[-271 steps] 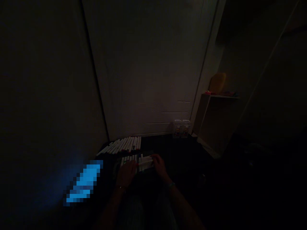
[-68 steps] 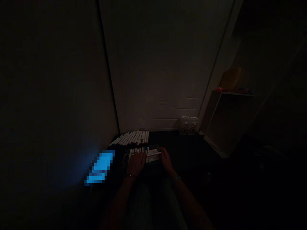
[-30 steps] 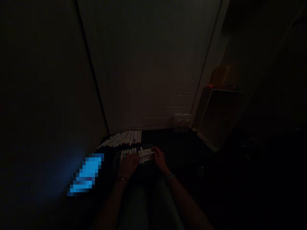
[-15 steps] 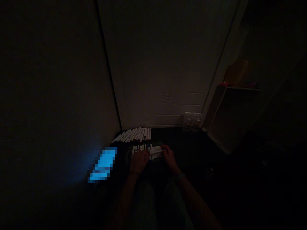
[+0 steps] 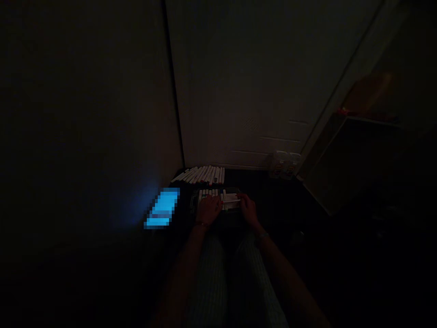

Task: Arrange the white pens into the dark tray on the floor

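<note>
In dim light, a white marker (image 5: 231,201) lies crosswise between my two hands over a dark tray (image 5: 233,190). My left hand (image 5: 209,209) has its finger and thumb closed at the marker's left end, near a small red spot. At the right end my right hand (image 5: 248,210) pinches the marker with curled fingers. Several white markers (image 5: 205,193) stand side by side in the tray just beyond my left hand. Behind the tray, a fanned row of loose white markers (image 5: 201,174) lies on the dark table (image 5: 244,175).
Left of the tray is a glowing blue, pixelated screen (image 5: 163,207). Two clear containers with labels (image 5: 285,165) stand against the wall (image 5: 239,91) at the back right. A shelf unit (image 5: 341,132) rises further right. My knees (image 5: 215,269) are below the table edge.
The camera view has shifted, so the scene sits a little higher and further right. Both hands stay at the marker, with hardly any movement relative to the tray.
</note>
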A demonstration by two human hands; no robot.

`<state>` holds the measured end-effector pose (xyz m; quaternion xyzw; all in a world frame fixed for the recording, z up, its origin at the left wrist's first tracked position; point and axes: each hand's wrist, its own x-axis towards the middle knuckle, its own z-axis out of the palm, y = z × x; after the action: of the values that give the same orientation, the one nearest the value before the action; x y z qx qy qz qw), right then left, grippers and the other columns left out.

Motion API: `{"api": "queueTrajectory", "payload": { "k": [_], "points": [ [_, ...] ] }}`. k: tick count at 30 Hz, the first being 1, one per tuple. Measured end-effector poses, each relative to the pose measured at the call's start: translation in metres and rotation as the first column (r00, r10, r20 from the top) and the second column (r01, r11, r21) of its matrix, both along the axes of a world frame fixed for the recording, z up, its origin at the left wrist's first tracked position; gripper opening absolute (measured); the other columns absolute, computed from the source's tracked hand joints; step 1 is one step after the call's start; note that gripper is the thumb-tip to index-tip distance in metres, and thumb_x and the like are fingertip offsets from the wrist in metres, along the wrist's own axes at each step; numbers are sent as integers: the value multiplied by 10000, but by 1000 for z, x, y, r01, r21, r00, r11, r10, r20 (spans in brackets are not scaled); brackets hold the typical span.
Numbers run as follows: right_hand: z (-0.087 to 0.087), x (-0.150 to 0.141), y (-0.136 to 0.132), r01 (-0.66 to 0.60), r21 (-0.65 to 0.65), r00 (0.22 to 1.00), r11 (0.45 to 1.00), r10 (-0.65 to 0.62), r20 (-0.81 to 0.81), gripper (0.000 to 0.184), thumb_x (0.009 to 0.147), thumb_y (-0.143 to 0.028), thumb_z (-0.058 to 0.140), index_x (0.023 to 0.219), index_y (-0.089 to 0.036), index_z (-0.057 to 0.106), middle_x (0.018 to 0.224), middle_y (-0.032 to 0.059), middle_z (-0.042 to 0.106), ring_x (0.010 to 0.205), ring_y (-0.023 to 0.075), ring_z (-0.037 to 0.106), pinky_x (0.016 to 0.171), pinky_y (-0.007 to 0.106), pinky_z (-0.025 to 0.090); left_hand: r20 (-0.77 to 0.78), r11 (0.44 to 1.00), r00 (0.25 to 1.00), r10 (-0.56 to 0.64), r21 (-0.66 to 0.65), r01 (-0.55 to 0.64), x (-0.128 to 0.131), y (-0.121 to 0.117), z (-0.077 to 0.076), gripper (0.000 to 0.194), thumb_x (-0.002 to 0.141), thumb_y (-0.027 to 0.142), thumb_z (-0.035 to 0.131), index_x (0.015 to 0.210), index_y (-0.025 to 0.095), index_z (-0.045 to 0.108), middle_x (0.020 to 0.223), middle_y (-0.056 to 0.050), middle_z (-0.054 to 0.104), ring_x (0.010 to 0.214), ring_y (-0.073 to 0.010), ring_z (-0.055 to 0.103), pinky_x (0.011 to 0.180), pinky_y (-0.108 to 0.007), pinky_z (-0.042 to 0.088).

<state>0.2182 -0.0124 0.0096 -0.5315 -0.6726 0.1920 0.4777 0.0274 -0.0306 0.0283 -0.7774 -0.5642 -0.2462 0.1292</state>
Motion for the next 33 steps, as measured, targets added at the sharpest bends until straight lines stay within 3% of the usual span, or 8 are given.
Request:
{"api": "queueTrajectory", "payload": {
  "k": [12, 33],
  "points": [
    [1, 0, 0, 19, 11, 998, 1000, -20, 66, 296, 855, -256, 337, 987, -229, 601, 783, -10, 644, 740, 139, 574, 716, 231, 396, 31, 1000, 1000, 0, -11, 0, 1, -3, 4, 240, 867, 301, 345, 854, 193, 559, 815, -71, 592, 866, -213, 500, 716, -330, 338],
    [-1, 2, -5, -80, -64, 987, 995, 70, -144, 310, 865, -301, 328, 1011, -207, 584, 811, 7, 636, 725, 136, 571, 684, 224, 414, 42, 996, 999, 15, -84, -11, -1, -3, 2, 214, 860, 287, 356, 876, 200, 551, 845, -71, 595, 909, -218, 492, 784, -349, 348]
  ]
}}
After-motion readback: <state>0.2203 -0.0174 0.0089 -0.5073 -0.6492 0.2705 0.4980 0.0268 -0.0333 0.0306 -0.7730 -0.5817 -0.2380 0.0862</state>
